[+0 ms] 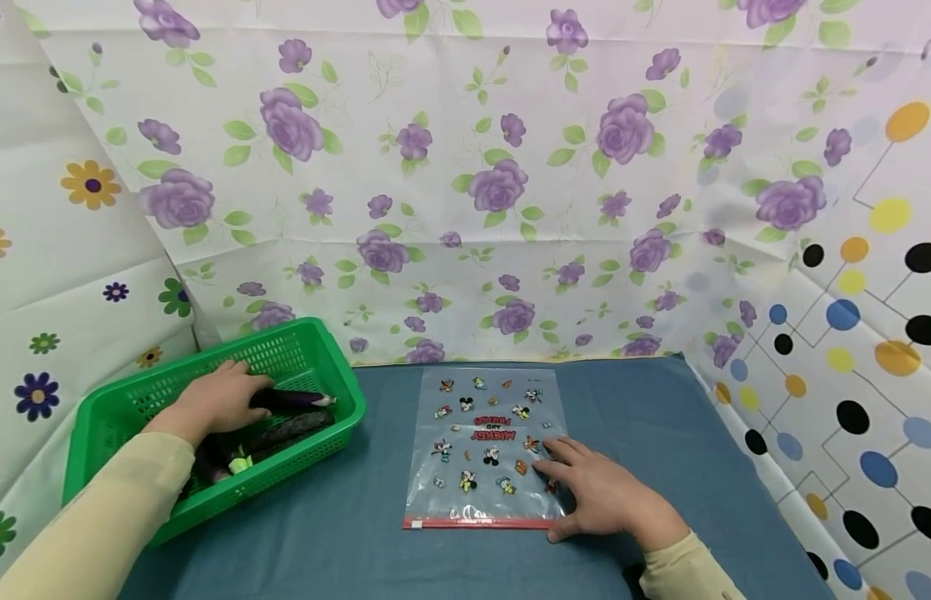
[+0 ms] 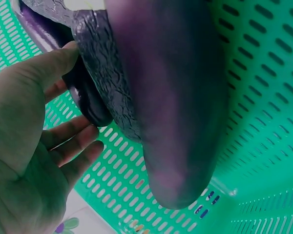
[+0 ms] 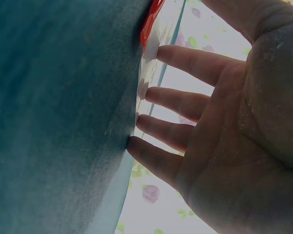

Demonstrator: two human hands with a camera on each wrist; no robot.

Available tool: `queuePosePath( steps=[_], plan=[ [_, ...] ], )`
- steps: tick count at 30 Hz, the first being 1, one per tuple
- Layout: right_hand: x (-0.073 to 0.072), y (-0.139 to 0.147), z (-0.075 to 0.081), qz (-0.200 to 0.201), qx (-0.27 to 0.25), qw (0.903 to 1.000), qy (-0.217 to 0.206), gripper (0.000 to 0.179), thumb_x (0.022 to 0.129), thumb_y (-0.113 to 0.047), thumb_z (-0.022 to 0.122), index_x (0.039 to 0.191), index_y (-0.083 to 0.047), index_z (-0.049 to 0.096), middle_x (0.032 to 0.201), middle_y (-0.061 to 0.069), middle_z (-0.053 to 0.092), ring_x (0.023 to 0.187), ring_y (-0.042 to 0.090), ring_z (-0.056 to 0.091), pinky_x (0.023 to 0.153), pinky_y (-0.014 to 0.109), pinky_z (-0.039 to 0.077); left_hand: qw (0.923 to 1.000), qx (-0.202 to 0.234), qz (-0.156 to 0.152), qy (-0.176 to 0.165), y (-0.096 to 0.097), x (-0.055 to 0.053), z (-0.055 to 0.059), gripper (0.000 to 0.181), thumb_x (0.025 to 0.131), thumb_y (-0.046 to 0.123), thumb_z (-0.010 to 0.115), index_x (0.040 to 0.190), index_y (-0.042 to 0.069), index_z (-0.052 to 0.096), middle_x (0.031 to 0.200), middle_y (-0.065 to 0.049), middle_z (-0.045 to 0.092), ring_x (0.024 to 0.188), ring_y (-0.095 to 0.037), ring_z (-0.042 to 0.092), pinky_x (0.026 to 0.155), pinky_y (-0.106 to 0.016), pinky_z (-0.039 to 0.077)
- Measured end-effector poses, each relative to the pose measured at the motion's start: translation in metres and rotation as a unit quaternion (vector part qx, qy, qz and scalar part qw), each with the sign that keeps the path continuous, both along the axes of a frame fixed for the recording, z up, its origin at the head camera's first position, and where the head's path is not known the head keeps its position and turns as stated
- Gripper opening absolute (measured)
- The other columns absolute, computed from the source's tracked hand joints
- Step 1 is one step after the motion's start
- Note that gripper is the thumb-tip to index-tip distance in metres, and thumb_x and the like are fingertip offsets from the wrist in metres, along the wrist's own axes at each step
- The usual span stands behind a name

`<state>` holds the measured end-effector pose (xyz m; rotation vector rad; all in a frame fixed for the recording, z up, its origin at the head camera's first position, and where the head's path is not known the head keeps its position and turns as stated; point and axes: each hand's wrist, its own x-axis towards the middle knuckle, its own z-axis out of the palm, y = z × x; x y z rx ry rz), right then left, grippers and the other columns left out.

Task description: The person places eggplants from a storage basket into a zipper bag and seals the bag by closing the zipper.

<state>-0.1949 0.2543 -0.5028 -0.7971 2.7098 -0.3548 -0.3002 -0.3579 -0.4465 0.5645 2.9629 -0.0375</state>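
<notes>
My left hand [image 1: 223,402] reaches into a green plastic basket [image 1: 345,350]. Beside its fingers lies a dark purple eggplant [image 1: 303,400]; in the left wrist view, thumb and fingers stand spread about this slimmer eggplant [image 2: 90,102], with no firm grip visible. A dark, wrinkled long vegetable [image 2: 107,73] and a larger eggplant [image 2: 171,112] lie nearer that camera. On the table, a clear zip bag [image 1: 465,450] with cartoon prints lies flat, its red zip edge towards me. My right hand [image 1: 608,492] rests fingertips on the bag's right side, fingers apart and nearly straight.
Blue cloth [image 1: 345,533] covers the table. A flowered sheet [image 1: 435,192] hangs behind it, and a dotted sheet [image 1: 848,375] hangs at the right. The basket stands at the left, against another flowered sheet [image 1: 60,333].
</notes>
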Motion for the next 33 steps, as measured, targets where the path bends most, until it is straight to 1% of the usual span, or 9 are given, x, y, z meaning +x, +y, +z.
queuePosePath(
  steps=[4,8,13,17,22,28,33],
  plan=[
    [0.0004,-0.0004,0.001,0.0,0.001,1.0,-0.001,0.104,0.081,-0.07,0.092,0.164,-0.017,0.058,0.178,0.016,0.036,0.163,0.048,0.031,0.116,0.075,0.041,1.0,-0.001,-0.002,0.004,0.0016,-0.0023,-0.003,0.052,0.1,0.033,0.086,0.141,0.005,0.074,0.141,-0.04,0.057,0.139,-0.07,0.043,0.1,-0.078,0.049],
    [-0.0001,-0.0001,0.0002,-0.001,0.001,1.0,-0.003,0.104,0.082,-0.07,0.092,0.164,-0.017,0.058,0.178,0.016,0.035,0.163,0.049,0.031,0.115,0.075,0.041,1.0,-0.006,-0.003,0.004,0.0031,-0.0015,-0.0022,0.051,0.099,0.032,0.086,0.141,0.005,0.075,0.148,-0.045,0.052,0.143,-0.073,0.038,0.103,-0.079,0.046],
    [-0.0005,-0.0004,0.0007,-0.002,0.001,1.0,-0.002,0.104,0.082,-0.07,0.091,0.164,-0.018,0.058,0.178,0.016,0.035,0.163,0.048,0.031,0.116,0.074,0.041,0.9995,-0.019,-0.02,0.013,0.0043,-0.0017,-0.0022,0.048,0.099,0.025,0.087,0.14,0.004,0.075,0.15,-0.048,0.049,0.143,-0.074,0.038,0.105,-0.078,0.046],
    [0.0,-0.0009,0.0015,-0.001,-0.001,1.0,-0.002,0.103,0.082,-0.069,0.092,0.164,-0.017,0.058,0.177,0.017,0.036,0.163,0.049,0.032,0.115,0.075,0.042,0.999,-0.024,-0.033,0.019,0.0051,-0.0029,-0.0036,0.049,0.097,0.023,0.089,0.139,0.003,0.075,0.15,-0.048,0.05,0.142,-0.073,0.041,0.105,-0.077,0.047],
    [0.0001,-0.0024,0.0022,-0.002,-0.001,1.0,-0.006,0.103,0.082,-0.069,0.092,0.164,-0.017,0.058,0.178,0.017,0.035,0.163,0.049,0.031,0.115,0.075,0.041,0.9985,-0.029,-0.044,0.018,0.0054,-0.0031,-0.0038,0.049,0.096,0.023,0.09,0.138,0.002,0.074,0.146,-0.041,0.057,0.138,-0.066,0.051,0.103,-0.073,0.05],
    [-0.0006,-0.0022,0.0011,-0.008,0.001,0.9999,-0.005,0.103,0.083,-0.069,0.092,0.164,-0.017,0.057,0.178,0.017,0.034,0.163,0.049,0.03,0.116,0.075,0.04,0.9971,-0.037,-0.063,0.02,0.0087,-0.005,0.0009,0.051,0.095,0.02,0.091,0.139,0.001,0.072,0.14,-0.033,0.066,0.133,-0.06,0.059,0.103,-0.071,0.052],
    [-0.0007,-0.0021,-0.0005,-0.004,0.0,1.0,-0.002,0.103,0.082,-0.07,0.092,0.164,-0.017,0.057,0.178,0.018,0.034,0.163,0.05,0.031,0.115,0.076,0.041,0.9958,-0.049,-0.075,0.019,0.0085,-0.0038,0.0007,0.048,0.094,0.02,0.091,0.135,0.003,0.073,0.133,-0.027,0.071,0.124,-0.052,0.067,0.096,-0.066,0.056]
  ],
)
